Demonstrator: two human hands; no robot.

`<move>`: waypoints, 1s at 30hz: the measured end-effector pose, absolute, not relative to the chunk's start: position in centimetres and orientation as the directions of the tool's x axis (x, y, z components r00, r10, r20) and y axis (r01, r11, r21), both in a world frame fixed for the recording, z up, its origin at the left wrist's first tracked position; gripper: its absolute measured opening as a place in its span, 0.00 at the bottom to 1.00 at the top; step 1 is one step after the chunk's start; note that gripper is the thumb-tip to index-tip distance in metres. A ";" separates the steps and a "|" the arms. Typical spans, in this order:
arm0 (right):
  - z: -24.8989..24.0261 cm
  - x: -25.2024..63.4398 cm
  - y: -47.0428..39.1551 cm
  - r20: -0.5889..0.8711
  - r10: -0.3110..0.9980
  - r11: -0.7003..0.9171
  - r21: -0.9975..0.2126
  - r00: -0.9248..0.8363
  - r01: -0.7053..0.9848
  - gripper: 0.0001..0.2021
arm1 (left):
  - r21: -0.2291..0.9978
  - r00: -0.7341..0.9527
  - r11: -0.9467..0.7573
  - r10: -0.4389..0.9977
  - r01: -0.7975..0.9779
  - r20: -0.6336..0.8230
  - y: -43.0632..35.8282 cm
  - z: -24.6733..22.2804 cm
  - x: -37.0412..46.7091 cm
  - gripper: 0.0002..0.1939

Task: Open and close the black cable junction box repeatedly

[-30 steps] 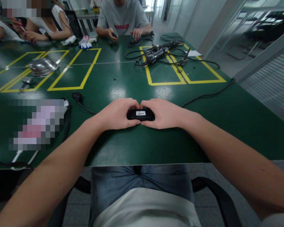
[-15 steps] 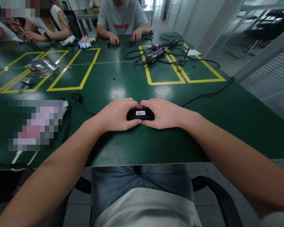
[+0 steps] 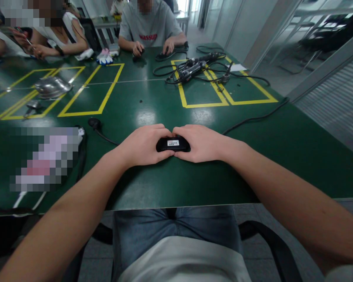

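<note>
A small black rounded case (image 3: 164,145) with a white printed label is held between both hands, just above or on the green table; I cannot tell whether it touches. My left hand (image 3: 144,145) is closed around its left end, thumb in front and fingers behind. On the opposite end, my right hand (image 3: 200,143) grips it the same way. The thumbs and the fingertips of the two hands meet near the middle. Behind my left wrist lies a black cable with a round black end (image 3: 94,123). Another black cable (image 3: 253,118) runs off right from behind my right hand.
Left of my arm lies a blurred-out pinkish item (image 3: 51,156) with white cords. Farther off are a shiny metal part (image 3: 53,86), yellow tape outlines (image 3: 110,92), and black cylindrical tools (image 3: 192,71) with tangled cables. A co-worker (image 3: 150,27) sits opposite, hands on dark objects; others sit at left.
The view has shifted slightly. My hands keep the same hold on the black case. Across the table, the co-worker's hand at picture left has risen a little with a dark object.
</note>
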State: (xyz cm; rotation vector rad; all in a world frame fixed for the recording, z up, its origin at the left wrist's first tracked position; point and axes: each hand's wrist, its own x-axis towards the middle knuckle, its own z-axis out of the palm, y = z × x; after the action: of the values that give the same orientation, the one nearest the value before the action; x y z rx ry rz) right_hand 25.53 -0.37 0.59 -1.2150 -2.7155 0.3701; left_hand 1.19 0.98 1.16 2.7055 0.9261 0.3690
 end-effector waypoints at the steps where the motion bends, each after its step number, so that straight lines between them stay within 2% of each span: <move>1: 0.6 25.5 -0.4 0.030 0.748 0.642 -0.281 -0.662 0.713 0.17 | 0.326 0.764 -0.763 0.626 0.558 0.156 1.0 1.1 1.2 0.15; 6: 0.7 25.6 -0.4 0.021 0.758 0.625 -0.311 -0.652 0.716 0.19 | 0.382 0.761 -0.759 0.622 0.528 0.183 1.1 1.1 1.1 0.17; 10: 1.1 26.2 -0.2 0.010 0.783 0.573 -0.399 -0.622 0.716 0.25 | 0.437 0.720 -0.728 0.657 0.529 0.224 1.4 1.4 1.0 0.20; 13: 1.7 26.7 0.2 -0.036 0.812 0.492 -0.493 -0.582 0.718 0.39 | 0.419 0.646 -0.673 0.728 0.609 0.230 1.9 1.4 0.8 0.22; 14: 1.8 26.9 0.3 -0.052 0.814 0.477 -0.509 -0.578 0.717 0.41 | 0.405 0.619 -0.653 0.751 0.640 0.231 2.1 1.3 0.8 0.23; 17: 2.0 27.3 0.5 -0.080 0.828 0.441 -0.517 -0.554 0.734 0.39 | 0.389 0.554 -0.594 0.803 0.705 0.222 2.8 0.8 0.6 0.24; 21: 1.9 27.5 0.6 -0.080 0.842 0.407 -0.555 -0.534 0.725 0.43 | 0.406 0.518 -0.535 0.840 0.741 0.161 3.3 0.3 0.5 0.22; 24: 1.9 27.6 0.8 -0.074 0.833 0.412 -0.578 -0.548 0.705 0.36 | 0.386 0.519 -0.528 0.844 0.757 0.136 3.4 0.2 0.5 0.23; 30: 2.5 28.0 0.8 -0.108 0.816 0.406 -0.593 -0.568 0.695 0.13 | 0.360 0.521 -0.536 0.841 0.763 0.148 3.2 0.0 0.6 0.24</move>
State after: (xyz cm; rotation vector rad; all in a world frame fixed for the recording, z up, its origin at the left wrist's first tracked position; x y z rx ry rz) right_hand 28.01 0.81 2.55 -1.3420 -2.4606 0.8927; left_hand 0.58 3.24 -0.03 2.5123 1.3537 0.4474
